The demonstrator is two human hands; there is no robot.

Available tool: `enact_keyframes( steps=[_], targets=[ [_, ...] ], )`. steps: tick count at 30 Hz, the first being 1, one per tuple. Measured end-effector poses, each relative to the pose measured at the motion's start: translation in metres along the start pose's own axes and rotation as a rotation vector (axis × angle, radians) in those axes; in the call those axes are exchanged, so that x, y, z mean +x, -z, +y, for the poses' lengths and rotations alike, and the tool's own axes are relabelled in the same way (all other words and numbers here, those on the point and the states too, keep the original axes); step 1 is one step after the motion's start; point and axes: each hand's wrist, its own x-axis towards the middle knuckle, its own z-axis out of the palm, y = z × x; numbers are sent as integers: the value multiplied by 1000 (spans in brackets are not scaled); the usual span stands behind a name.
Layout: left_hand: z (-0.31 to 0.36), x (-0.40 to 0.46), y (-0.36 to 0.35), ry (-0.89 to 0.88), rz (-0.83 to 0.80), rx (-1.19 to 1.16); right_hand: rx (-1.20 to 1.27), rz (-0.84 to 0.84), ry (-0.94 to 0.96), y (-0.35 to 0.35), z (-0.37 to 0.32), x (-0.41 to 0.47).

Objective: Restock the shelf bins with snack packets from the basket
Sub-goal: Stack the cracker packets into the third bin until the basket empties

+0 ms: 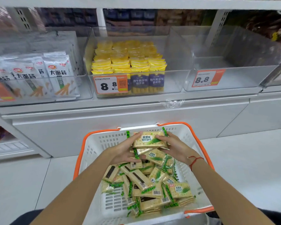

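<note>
A stack of cracker packets (150, 140), cream with green ends, is gripped between left hand (126, 151) and right hand (173, 147) over the basket (91, 143). Green-onion artwork and Chinese characters are printed on it. "8.8" is read on the clear bin (234, 73) tag; smaller print is blurred.

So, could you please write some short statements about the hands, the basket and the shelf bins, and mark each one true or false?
1. Both hands, the left hand and the right hand, hold a stack of cracker packets above the basket. True.
2. The bin on the right is full of yellow packets. False: it looks empty; the yellow packets fill the middle bin.
3. The basket has orange handles. True.
4. The basket holds only one packet. False: many loose packets lie in it.
5. The left bin holds white bags. True.
</note>
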Motion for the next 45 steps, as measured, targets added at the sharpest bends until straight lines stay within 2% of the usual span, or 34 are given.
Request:
enact_keyframes(
  steps=[8,13,16,18,21,23,29,34,39,45],
  targets=[
    [29,35,7,-44,38,-62,37,-99,-19,22,-38,28],
    [45,36,7,-96,66,-152,-71,-183,-32,24,-74,29],
    [58,26,0,-162,0,-96,-221,-286,-31,25,-105,18],
    [65,15,-9,-222,20,-35,-313,-341,-25,26,-122,4],
    [79,-3,-30,-269,107,48,-418,-355,43,30,-144,-22],
    [93,-14,-49,-292,156,51,-443,-306,109,32,-159,-43],
    [141,-45,-108,-402,194,55,-371,-202,379,50,-194,-105],
    [184,-50,-132,-525,292,513,-388,-52,595,84,-220,-129],
    [237,-30,-157,-848,453,814,-365,125,795,117,-247,-117],
    [297,26,-170,-881,741,1226,-362,251,868,146,-284,-77]
  ],
)
